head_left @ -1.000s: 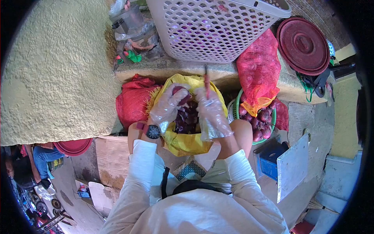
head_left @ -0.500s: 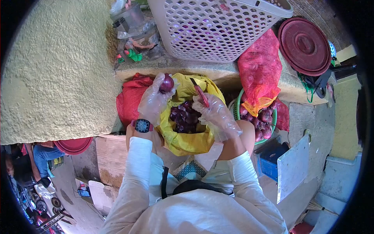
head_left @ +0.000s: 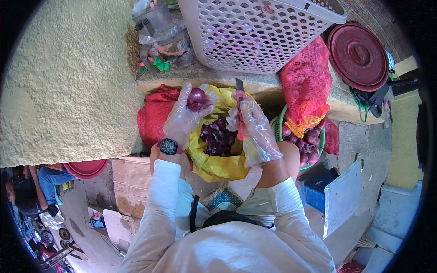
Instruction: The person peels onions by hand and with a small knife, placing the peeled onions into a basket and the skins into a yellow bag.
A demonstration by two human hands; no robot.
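Note:
Both hands wear clear plastic gloves. A red onion (head_left: 197, 99) rests in my left hand (head_left: 182, 111), its fingers curled about it over the left rim of a yellow sack (head_left: 211, 168). My right hand (head_left: 256, 125) is closed around a red-handled knife (head_left: 241, 123), its dark blade pointing up and away from me, a little right of the onion and apart from it. Dark purple onion skins (head_left: 218, 136) lie inside the open sack, below and between my hands.
Red onions (head_left: 309, 145) fill a green basket on the right, with a red mesh bag (head_left: 306, 84) above it. A large white perforated basket (head_left: 255, 36) and a maroon lid (head_left: 358, 55) sit on the ledge. Red sacking (head_left: 154, 113) lies left. A blue crate (head_left: 314, 193) stands at right.
The knife has swung from slanting to nearly upright as my right hand turned. My left hand has opened somewhat around the onion, which sits slightly lower and further right.

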